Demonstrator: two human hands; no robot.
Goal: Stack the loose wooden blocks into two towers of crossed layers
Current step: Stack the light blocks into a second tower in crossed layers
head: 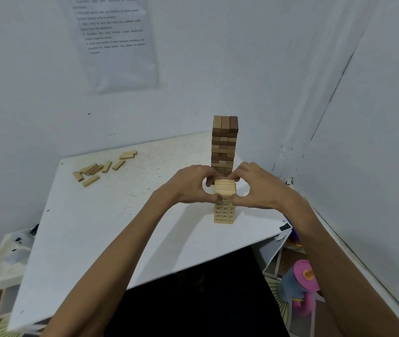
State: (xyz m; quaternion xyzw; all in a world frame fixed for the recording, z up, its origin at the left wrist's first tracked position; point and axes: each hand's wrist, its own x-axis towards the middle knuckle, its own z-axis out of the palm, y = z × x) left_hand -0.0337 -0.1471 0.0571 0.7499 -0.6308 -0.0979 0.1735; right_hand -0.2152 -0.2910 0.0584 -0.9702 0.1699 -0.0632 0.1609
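From the pale tower (225, 211), you have the taller dark tower (224, 142) just behind at 12 o'clock, blocking that side. Your left hand (191, 184) and right hand (259, 186) grip its top at 9 and 3. The wall (375, 142) crowds 3 o'clock. Bare table (120, 215) lies open from 7 to 10, with loose blocks (101, 167) well apart at 10.

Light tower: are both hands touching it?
Touching. Head view shows the left hand and right hand pinching the light tower at its top layers, thumbs in front, fingers behind.
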